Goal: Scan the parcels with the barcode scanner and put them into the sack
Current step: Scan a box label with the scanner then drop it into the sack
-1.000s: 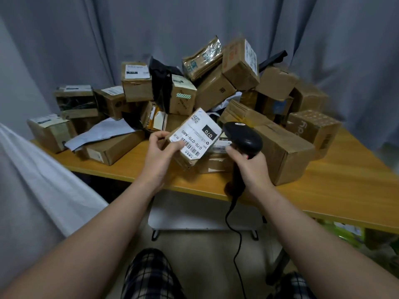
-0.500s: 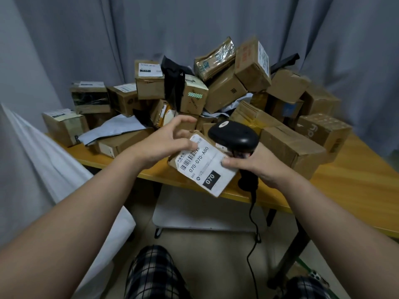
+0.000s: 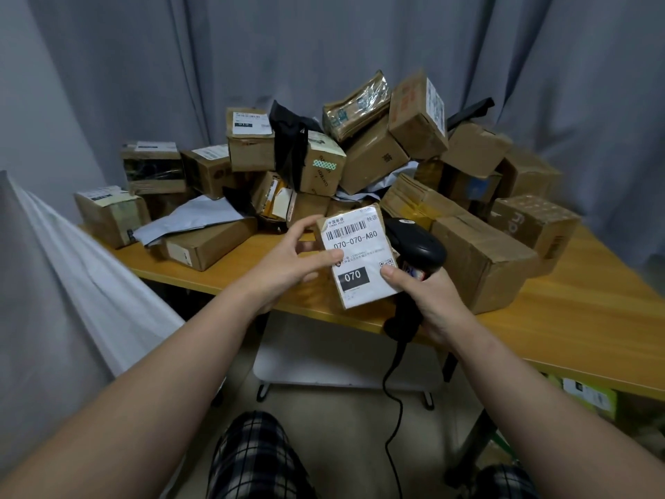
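Browns and greys around us
We see brown cardboard parcels (image 3: 482, 261) on a honey-yellow table (image 3: 575, 318), grey curtains (image 3: 324, 48) far, a white sack (image 3: 72, 264) left, a black scanner (image 3: 419, 246), a white, black-barcoded label (image 3: 360, 243) on the held parcel (image 3: 354, 262), and black-and-white checked trousers (image 3: 252, 459) near.

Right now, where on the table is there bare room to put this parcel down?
Widest bare wood: the right end of the table, beside the large brown box. A narrow strip runs along the front edge before the flat box. The middle and back are crowded with the parcel heap.
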